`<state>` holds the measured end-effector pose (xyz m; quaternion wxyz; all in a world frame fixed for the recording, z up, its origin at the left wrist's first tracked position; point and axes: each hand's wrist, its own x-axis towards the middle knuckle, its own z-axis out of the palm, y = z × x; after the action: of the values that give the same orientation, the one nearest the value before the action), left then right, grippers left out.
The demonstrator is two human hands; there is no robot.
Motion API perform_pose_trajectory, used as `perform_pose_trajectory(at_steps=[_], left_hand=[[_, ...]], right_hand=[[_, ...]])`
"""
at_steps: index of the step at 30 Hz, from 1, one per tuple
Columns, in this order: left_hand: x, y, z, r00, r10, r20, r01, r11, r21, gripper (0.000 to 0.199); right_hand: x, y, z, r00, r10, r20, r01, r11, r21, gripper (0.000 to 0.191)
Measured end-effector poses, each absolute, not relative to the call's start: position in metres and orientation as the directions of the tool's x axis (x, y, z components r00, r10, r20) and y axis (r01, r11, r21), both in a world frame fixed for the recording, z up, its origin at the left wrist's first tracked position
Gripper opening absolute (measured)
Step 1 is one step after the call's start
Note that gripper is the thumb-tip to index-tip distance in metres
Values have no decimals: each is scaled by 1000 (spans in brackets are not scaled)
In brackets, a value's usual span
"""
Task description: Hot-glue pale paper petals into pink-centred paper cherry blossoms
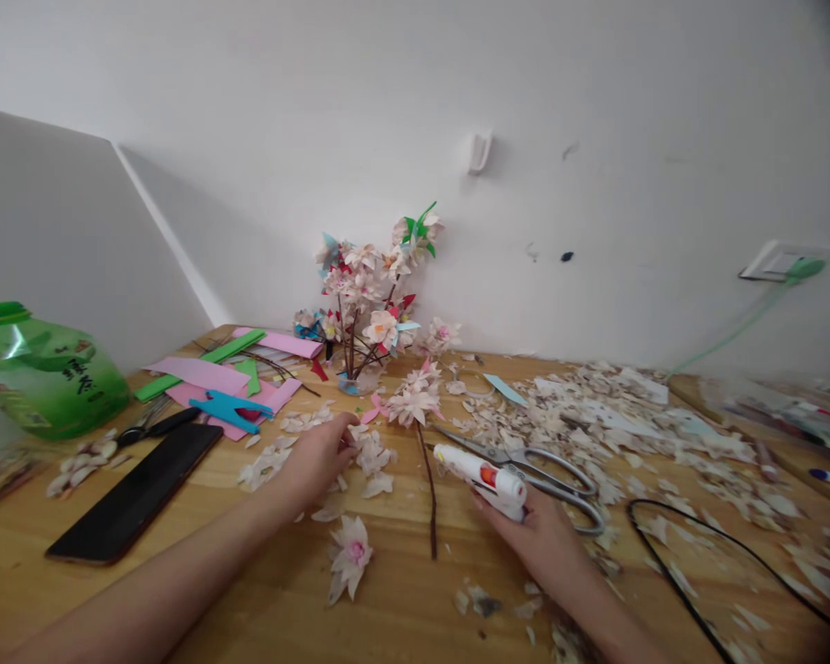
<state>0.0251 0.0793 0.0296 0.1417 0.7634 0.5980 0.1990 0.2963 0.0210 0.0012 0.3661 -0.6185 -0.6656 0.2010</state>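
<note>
The right hand (532, 544) clenches a white glue gun (480, 480) just beside a twig (429, 498) on the worktop (401, 590), one blossom on it so far. The left hand's fingers (342, 435) curl among loose petals (373, 456), their grasp unclear. A finished paper bouquet (366, 304) stands behind.

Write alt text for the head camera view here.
A person's right hand grips a white hot glue gun above a wooden table, beside steel scissors, while the left hand reaches toward loose paper petals. A paper blossom on a dark stem lies between the hands, and a bouquet of paper flowers stands by the wall.
</note>
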Motion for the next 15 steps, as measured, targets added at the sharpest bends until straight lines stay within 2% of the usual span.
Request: perform_pose_trajectory(at_steps=[8, 15], left_hand=[[12, 82, 26, 193, 964, 181, 810, -261, 525, 32], [-1, 80, 31, 156, 962, 225, 698, -269, 664, 41]], right_hand=[[302, 23, 1, 67, 961, 270, 638, 167, -752, 32], [301, 11, 24, -141, 915, 377, 780, 337, -527, 24]])
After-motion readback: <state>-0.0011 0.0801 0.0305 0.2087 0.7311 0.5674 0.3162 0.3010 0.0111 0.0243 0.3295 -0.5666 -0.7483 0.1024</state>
